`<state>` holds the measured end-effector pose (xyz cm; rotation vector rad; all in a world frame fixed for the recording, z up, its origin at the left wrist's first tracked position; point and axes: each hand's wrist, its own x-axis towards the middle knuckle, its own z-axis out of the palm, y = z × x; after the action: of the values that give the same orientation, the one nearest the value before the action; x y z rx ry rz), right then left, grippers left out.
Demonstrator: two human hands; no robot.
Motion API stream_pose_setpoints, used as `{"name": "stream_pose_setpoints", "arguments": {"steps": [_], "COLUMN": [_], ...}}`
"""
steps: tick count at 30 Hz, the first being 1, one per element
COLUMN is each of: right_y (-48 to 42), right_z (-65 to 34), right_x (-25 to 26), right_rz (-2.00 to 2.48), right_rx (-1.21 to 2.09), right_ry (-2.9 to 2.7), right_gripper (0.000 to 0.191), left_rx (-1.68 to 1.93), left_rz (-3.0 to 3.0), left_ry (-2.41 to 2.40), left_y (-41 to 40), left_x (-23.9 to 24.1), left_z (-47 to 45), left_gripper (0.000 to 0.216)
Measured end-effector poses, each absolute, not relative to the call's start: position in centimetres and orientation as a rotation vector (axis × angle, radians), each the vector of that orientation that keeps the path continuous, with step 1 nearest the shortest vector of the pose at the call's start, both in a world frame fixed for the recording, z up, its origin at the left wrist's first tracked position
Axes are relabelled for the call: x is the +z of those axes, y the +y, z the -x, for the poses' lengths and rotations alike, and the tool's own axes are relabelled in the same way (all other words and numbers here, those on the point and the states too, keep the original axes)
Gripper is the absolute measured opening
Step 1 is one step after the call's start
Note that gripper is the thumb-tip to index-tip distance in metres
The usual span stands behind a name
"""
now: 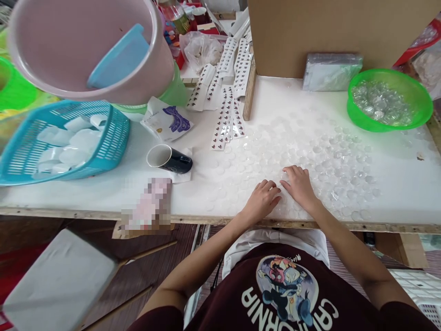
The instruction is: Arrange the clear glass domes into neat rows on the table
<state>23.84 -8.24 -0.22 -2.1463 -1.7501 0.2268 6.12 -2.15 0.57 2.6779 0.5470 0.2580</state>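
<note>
My left hand rests low over the white table near its front edge, palm down, fingers loosely curved and the thumb apart. Just to its right, my right hand is over the same surface, its thumb and fingers separated. No held object shows in either hand. Many small clear round discs lie spread in a single layer around and beneath both hands, densest to the right. What the fingertips touch is too small to make out.
A green bowl of clear discs stands at the right. Sticker strips lie beyond my hands, beside a wooden strip. Leftward are a dark mug, a tissue pack, a blue basket and a pink tub.
</note>
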Motion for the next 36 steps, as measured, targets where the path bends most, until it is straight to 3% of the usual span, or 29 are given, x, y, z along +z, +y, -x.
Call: {"name": "stream_pose_setpoints", "arguments": {"steps": [18,29,36], "right_y": [-10.6,-5.8,-4.8], "right_z": [-24.7,-26.4,-26.7], "right_x": [-0.2,0.3,-0.3], "right_rz": [2.112,2.03,2.015], "right_rx": [0.271,0.223,0.281], "right_ry": [-1.655,-1.749,-1.817], "right_gripper": [0.009,0.025,0.022], "left_rx": [0.24,0.171,0.292], "left_rz": [-2.773,-2.842,-2.534], "left_ry": [0.596,0.582,0.735], "left_y": [0.2,2.3,2.6], "left_x": [1.3,0.5,0.3], "left_z": [-7.4,-10.6,-10.4], "left_gripper": [0.013,0.014,0.015]}}
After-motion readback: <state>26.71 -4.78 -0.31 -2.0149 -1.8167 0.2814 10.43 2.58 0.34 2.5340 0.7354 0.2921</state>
